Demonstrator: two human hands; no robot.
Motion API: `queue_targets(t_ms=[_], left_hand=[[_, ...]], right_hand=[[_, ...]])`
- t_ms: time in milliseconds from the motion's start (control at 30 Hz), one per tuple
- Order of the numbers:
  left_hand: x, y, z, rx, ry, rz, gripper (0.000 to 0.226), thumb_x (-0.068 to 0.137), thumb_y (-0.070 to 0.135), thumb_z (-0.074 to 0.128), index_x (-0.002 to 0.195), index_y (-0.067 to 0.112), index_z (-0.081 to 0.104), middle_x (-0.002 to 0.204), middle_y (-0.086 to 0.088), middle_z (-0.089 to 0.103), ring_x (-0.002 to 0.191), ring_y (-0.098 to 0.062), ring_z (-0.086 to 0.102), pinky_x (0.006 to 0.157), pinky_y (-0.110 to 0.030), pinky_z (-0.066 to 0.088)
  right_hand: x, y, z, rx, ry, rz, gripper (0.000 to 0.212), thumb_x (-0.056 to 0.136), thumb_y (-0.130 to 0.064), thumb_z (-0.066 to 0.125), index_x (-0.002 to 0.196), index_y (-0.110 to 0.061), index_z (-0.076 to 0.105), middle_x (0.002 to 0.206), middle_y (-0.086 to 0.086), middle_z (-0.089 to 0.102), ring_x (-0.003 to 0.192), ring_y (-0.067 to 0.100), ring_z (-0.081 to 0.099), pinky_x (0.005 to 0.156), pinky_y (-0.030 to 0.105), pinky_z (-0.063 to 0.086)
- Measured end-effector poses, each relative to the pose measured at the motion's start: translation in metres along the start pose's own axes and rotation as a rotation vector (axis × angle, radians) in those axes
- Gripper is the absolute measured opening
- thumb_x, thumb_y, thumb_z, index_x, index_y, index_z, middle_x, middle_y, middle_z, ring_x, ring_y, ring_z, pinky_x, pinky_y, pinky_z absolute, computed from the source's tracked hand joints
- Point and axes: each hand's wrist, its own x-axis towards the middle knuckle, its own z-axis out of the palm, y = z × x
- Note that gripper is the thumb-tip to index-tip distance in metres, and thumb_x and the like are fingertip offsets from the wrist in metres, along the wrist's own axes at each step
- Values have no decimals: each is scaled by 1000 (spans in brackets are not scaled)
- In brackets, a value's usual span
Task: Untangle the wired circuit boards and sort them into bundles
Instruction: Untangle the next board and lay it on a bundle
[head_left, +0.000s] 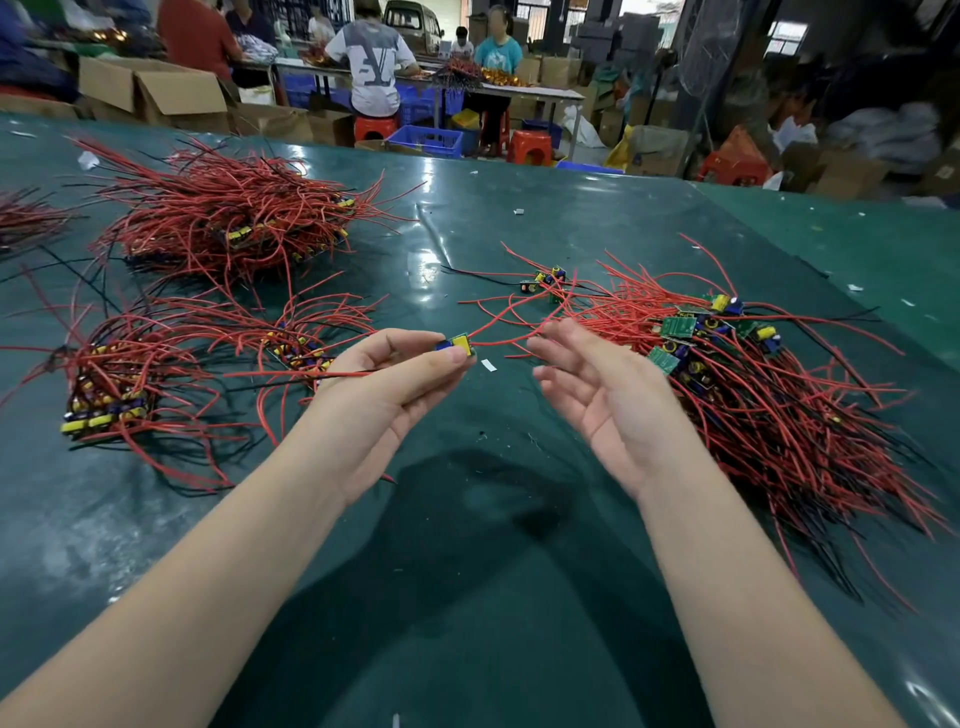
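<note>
Left hand (395, 379) pinching small circuit board (457, 346); right hand (597, 389) loosely spread, empty.

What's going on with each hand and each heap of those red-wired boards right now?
Left hand: pinches one small circuit board, lifted off the table.
Held board's red wire: trails right toward the tangled pile.
Right hand: open, fingers relaxed, holding nothing.
Tangled pile: loose, boards facing every way.
Near-left bundle: boards stacked together.
Far-left heap: lying on the table.
</note>
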Motion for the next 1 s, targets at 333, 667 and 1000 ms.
queue_targets(t_ms=[333,667,1000], left_hand=[[-2,-7,1,56,-37,2,29,58,6,74,85,7,62,84,-10,73,84,-20,72,80,-26,57],[-1,-8,-1,-42,-97,-190,32,52,7,79,81,7,64,84,-12,74,83,-22,73,72,-27,57],[-3,-14,3,8,-74,-115,36,49,8,79,81,7,62,83,-12,74,82,-22,73,75,-26,58]], right_hand=[[-3,8,3,93,-77,31,15,82,0,66,93,-7,72,80,5,72,62,11,67,59,17,54],[-4,4,1,204,-129,78,19,80,-1,66,78,-14,79,83,1,74,60,7,66,56,15,53],[-4,14,5,-59,93,-194,19,80,7,69,74,-12,70,68,0,71,51,9,60,52,17,50]])
